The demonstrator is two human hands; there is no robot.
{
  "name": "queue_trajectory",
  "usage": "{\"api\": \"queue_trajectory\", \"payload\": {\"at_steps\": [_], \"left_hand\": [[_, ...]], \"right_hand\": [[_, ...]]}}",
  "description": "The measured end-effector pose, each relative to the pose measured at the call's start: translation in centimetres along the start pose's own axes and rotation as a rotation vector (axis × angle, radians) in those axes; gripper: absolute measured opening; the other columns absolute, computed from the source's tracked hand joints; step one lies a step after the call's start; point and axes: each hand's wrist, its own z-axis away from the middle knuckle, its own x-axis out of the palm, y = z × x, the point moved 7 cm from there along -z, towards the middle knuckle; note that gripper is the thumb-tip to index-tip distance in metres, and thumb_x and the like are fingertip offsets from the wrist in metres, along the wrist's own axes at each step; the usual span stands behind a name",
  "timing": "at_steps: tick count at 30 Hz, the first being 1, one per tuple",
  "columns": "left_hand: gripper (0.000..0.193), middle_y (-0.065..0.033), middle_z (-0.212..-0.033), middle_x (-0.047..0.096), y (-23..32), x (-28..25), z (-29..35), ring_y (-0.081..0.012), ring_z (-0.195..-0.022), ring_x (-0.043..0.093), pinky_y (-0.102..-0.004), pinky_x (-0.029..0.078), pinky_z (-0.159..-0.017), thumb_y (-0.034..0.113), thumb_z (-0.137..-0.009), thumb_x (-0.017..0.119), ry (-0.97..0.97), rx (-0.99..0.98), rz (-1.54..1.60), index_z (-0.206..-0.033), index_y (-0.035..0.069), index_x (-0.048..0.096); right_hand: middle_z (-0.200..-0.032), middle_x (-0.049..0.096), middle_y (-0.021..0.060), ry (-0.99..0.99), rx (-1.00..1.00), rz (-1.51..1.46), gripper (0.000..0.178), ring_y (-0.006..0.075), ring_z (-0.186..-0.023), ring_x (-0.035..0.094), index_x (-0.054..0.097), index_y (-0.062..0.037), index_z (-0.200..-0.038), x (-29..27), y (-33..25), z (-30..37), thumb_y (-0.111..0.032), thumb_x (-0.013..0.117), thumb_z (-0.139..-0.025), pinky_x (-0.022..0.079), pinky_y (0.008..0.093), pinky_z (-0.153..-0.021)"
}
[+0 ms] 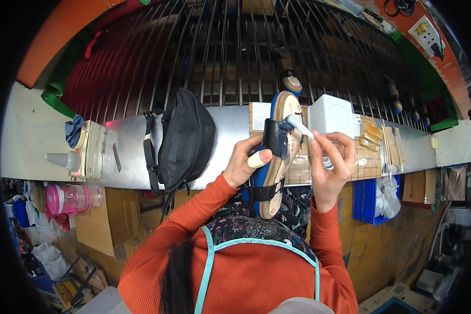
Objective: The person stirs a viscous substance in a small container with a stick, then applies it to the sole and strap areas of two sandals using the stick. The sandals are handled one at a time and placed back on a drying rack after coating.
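Observation:
My left hand (244, 163) is closed round a sandal (285, 112) with a cork-coloured footbed, blue sole edge and black straps. Pale yellow tape wraps the thumb, which lies beside the wide black strap (276, 137). The sandal is held up lengthwise over the bench's near edge, its buckled strap (265, 193) toward me. Between the fingertips of my right hand (333, 162) is a pale blue stick (301, 127). Its far end is at the wide strap; whether they touch I cannot tell. Just beyond my right hand stands a white square container (331, 114).
A black mesh bag (187, 138) lies on the metal bench (227, 125). Beyond run metal rollers (222, 68) with another sandal (291, 83) on them. Amber blocks (370, 136) sit right of the container. Below the bench hangs a blue basket (363, 201); a grey cone (63, 159) is far left.

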Motion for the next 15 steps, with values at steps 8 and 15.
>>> {"api": "queue_trajectory", "payload": {"at_steps": [8, 15], "left_hand": [[0.085, -0.0129, -0.103, 0.065, 1.1, 0.0, -0.3, -0.0172, -0.093, 0.064, -0.0292, 0.051, -0.083, 0.069, -0.078, 0.061, 0.004, 0.034, -0.036, -0.114, -0.007, 0.057], [0.067, -0.0109, -0.100, 0.065, 1.3, 0.1, -0.3, -0.0161, -0.093, 0.061, -0.0286, 0.047, -0.085, 0.056, -0.084, 0.063, -0.043, -0.013, 0.057, -0.112, -0.005, 0.062]], "right_hand": [[-0.089, 0.060, 0.0022, -0.117, 0.024, -0.232, 0.016, 0.0102, -0.065, 0.052, 0.075, -0.0087, -0.092, 0.5, 0.6, -1.7, -0.008, 0.076, -0.076, 0.037, 0.0255, -0.069], [-0.085, 0.061, 0.0019, -0.230, -0.053, -0.264, 0.016, 0.0104, -0.065, 0.050, 0.075, -0.0077, -0.090, 0.5, 1.3, -2.5, -0.007, 0.076, -0.075, 0.038, 0.0250, -0.066]]}}
